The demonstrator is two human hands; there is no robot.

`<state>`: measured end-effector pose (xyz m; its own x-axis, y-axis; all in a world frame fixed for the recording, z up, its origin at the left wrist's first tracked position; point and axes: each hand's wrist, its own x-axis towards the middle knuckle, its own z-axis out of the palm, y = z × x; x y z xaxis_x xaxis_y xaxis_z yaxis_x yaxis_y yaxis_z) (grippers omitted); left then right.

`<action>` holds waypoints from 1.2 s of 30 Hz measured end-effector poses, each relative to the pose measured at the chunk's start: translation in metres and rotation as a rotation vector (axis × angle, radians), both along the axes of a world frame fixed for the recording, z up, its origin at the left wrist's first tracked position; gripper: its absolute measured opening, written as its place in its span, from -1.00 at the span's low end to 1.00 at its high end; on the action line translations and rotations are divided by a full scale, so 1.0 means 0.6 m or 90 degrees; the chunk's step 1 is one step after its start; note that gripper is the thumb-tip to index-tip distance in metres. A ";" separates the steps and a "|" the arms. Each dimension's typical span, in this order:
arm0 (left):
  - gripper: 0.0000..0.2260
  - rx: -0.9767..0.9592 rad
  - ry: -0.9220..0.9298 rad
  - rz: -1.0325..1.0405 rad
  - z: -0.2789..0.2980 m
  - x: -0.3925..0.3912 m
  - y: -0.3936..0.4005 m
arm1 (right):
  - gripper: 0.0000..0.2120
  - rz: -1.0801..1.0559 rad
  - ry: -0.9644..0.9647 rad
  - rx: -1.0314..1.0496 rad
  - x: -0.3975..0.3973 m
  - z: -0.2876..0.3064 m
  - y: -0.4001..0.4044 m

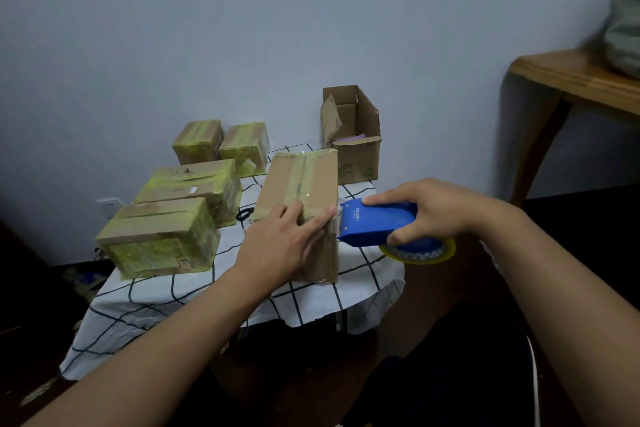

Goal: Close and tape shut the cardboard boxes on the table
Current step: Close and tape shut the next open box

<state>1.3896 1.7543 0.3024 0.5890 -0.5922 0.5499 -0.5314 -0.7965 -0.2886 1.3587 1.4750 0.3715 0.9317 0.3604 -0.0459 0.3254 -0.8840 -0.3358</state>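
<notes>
1. Blue tape dispenser (377, 224) gripped in right hand (436, 210), its front edge against the right side of the long cardboard box (301, 191) at centre of the table (242, 295); likely running tape round the edge.
2. Left hand (280, 243) lies flat, fingers straight, on the box's near top corner, probably pinning box and tape.
3. Four yellow-taped boxes (162, 236) sit left and far, looking done.
4. Open box (353, 135) stands far right, flaps up, not yet closed.
</notes>
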 end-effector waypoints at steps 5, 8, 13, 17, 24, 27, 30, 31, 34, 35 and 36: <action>-0.56 0.012 0.012 0.013 0.001 -0.002 0.002 | -0.38 0.021 0.028 -0.101 0.018 0.034 0.022; -0.58 0.022 0.016 0.007 0.001 -0.001 0.001 | -0.40 0.016 0.058 -0.106 0.021 0.060 0.033; -0.48 0.026 0.036 0.017 0.004 0.001 0.004 | -0.41 -0.014 0.172 -0.266 0.044 0.045 0.062; -0.60 0.020 0.009 0.023 0.008 -0.003 -0.001 | -0.38 -0.092 0.145 -0.162 0.036 0.012 0.029; -0.40 0.007 0.013 0.046 0.006 -0.008 -0.004 | -0.36 -0.273 -0.187 0.246 0.040 0.029 0.031; -0.44 -0.044 0.041 0.019 -0.006 -0.010 -0.004 | -0.37 -0.258 -0.213 0.428 0.053 0.043 0.080; -0.43 -0.069 0.055 -0.025 -0.021 -0.015 0.000 | -0.35 -0.240 -0.218 0.509 0.072 0.050 0.127; -0.41 -0.078 0.061 -0.033 -0.025 -0.015 0.001 | -0.35 -0.236 -0.220 0.525 0.078 0.051 0.139; -0.40 -0.096 0.090 -0.029 -0.037 -0.012 0.002 | -0.35 -0.214 -0.214 0.525 0.092 0.048 0.165; -0.40 -0.096 0.102 -0.022 -0.042 -0.012 0.003 | -0.35 -0.210 -0.209 0.507 0.094 0.046 0.169; -0.38 -0.090 0.116 -0.018 -0.046 -0.012 0.006 | -0.34 -0.209 -0.203 0.491 0.097 0.043 0.170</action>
<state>1.3826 1.7579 0.2746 0.6706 -0.5340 0.5148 -0.5868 -0.8065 -0.0722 1.4167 1.5772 0.3972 0.9202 -0.1024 0.3777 0.2756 -0.5156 -0.8113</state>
